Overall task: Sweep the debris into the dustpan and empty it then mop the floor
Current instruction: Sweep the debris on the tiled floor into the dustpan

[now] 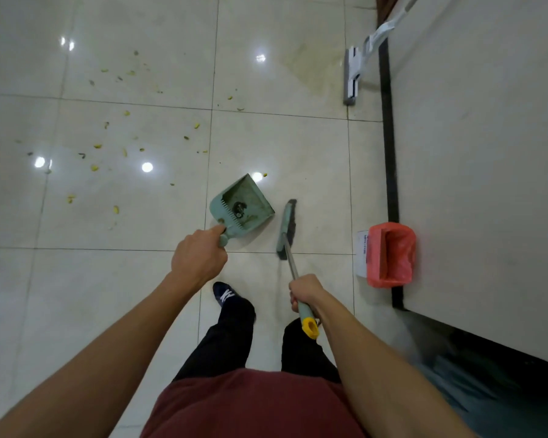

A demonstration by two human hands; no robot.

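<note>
My left hand (199, 258) grips the handle of a green dustpan (242, 207), which sits just above the floor with a little dark dirt inside. My right hand (304, 294) holds the grey handle of a green broom (287, 227); its bristle head rests on the tiles just right of the dustpan. Yellow-green debris (114, 134) lies scattered over the shiny white tiles to the upper left, apart from both tools. A white flat mop (352, 75) leans at the wall, far right at the top.
A small bin with a red bag (391, 254) stands by the wall on the right, beside a dark baseboard (391, 172). My dark-trousered legs and one shoe (225, 294) are below the hands. Ceiling lights glare on the tiles.
</note>
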